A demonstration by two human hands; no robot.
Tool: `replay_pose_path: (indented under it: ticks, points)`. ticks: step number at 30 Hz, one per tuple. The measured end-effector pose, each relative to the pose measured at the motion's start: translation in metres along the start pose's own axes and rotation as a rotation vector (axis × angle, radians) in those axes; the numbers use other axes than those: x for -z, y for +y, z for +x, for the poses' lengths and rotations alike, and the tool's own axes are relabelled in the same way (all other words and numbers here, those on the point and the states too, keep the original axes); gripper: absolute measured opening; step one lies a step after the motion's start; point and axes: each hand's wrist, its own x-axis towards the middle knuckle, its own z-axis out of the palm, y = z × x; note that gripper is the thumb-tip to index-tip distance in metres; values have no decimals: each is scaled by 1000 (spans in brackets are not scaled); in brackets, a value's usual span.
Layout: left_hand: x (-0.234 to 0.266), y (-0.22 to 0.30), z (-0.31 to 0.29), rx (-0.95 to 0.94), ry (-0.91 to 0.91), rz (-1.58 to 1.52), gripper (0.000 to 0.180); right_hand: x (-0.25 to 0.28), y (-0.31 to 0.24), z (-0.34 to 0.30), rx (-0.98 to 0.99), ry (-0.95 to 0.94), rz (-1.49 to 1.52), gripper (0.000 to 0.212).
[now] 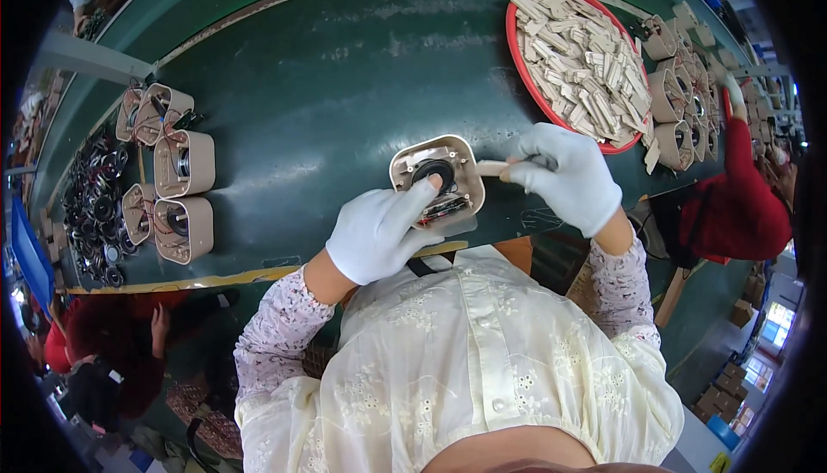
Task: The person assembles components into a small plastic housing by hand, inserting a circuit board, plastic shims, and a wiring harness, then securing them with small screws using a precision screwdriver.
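Observation:
My left hand (376, 230), in a white glove with bare fingertips, grips a beige plastic speaker housing (475, 182) near the table's front edge. Its open side faces up, and the thumb lies over the round black speaker (438, 166) inside. Wires and a small board (446, 208) show along the housing's near side. A narrow beige plastic strip (492, 168) is pinched in my gloved right hand (568, 171). The strip's left end meets the housing's right wall; whether it touches I cannot tell. Some of the right fingers are curled out of sight.
A red basin (519, 64) piled with beige strips stands at the back right. Several beige housings (185, 163) and a heap of black speakers (99, 206) sit at the left. More housings (672, 98) are stacked at the right, near a co-worker's red sleeve (738, 150).

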Motion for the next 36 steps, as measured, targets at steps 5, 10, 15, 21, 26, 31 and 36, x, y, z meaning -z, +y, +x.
replay_pose_path:
  ticks: [5,10,15,21,26,31,36]
  points:
    - [-4,-1,-1,-4,30,-13,77,-35,-25,7,405,-154,-190,11]
    - [-2,3,-2,27,16,11,65,-47,-21,0,348,-169,-339,13]
    - [4,3,2,-60,-36,145,42,-58,-14,0,453,-28,-303,18]
    - [5,16,12,-55,-11,205,27,-51,4,1,494,-51,-91,32]
    - [15,14,9,-38,-129,214,26,-28,-13,-6,549,-223,-33,48]
    - [13,18,12,-17,-122,192,24,-49,-2,-15,702,-39,-123,29]
    - [40,-25,63,141,-137,395,43,-12,-29,-25,593,376,278,15]
